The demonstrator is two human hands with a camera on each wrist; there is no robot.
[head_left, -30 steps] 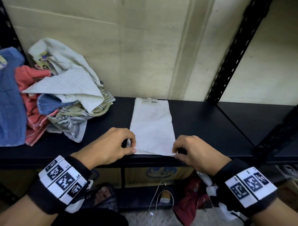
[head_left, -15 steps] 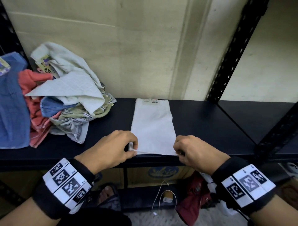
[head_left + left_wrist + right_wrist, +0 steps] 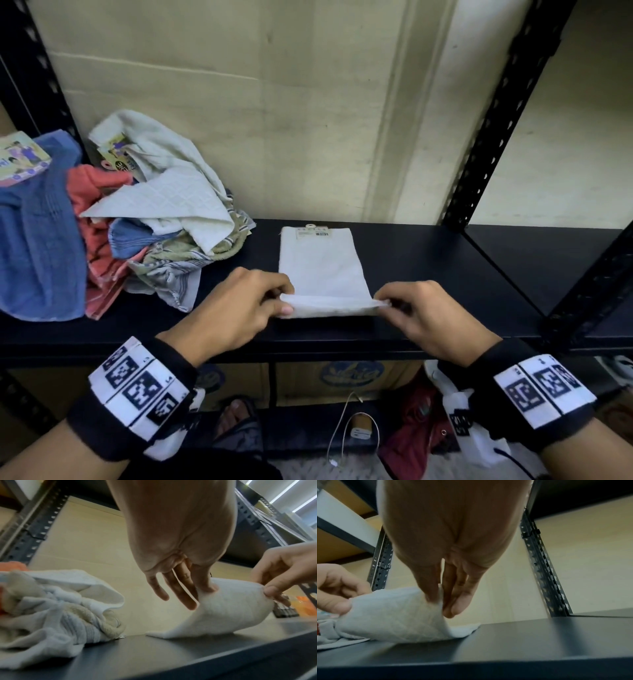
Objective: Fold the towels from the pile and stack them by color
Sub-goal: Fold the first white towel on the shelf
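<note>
Black wristbands with white square-code tags on both bare forearms

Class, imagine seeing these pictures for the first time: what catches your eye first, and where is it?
First, the long white folded towel mid-shelf, its near edge lifted by the left hand and right hand, each pinching a corner. Next, the jumbled pile of blue, coral, white and striped towels at the black metal shelf's left end.

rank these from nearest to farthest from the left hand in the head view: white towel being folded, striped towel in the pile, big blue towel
1. white towel, pinched by the left hand at its near left corner.
2. striped towel, at the pile's near right edge, left of the hand.
3. big blue towel, at the far left of the shelf.
</note>
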